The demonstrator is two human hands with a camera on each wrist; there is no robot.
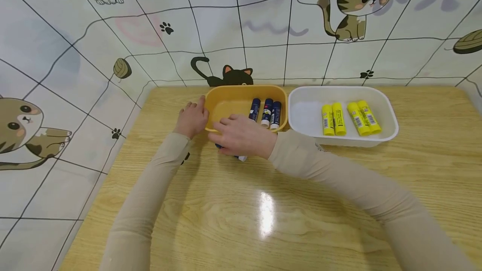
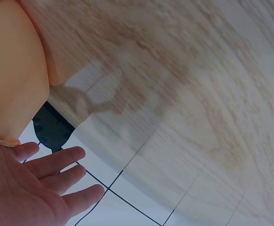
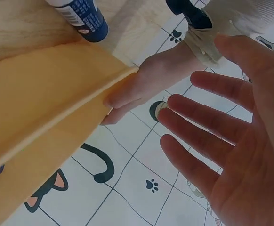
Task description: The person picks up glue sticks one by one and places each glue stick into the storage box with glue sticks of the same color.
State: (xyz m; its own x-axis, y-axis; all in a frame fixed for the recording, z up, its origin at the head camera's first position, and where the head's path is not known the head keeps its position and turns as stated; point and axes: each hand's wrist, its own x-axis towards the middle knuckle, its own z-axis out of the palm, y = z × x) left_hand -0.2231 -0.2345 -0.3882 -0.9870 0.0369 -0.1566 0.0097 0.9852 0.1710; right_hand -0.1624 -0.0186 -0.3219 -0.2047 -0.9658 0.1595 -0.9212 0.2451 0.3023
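Against the left end of the orange-yellow bin (image 1: 226, 88) rests my left hand (image 1: 192, 119); in its wrist view most of its fingers (image 2: 61, 162) extend outside the bin wall, and its thumb is hidden. My right hand (image 1: 244, 136) reaches left over the bin's front rim, holding nothing, with its fingers (image 3: 207, 113) spread. Below that hand, at least one blue-and-white glue stick (image 3: 83, 16) lies on the table, largely hidden in the head view. Inside the bin, dark blue glue sticks (image 1: 267, 112) lie side by side at the right; the hand covers part of the interior.
A white bin (image 1: 301, 92) stands right of the orange-yellow one, with several yellow glue sticks (image 1: 339, 119) in it. Both are on a wood-grain table (image 1: 211, 212) near its back edge. A wall (image 1: 263, 28) with cat drawings rises behind and at the left.
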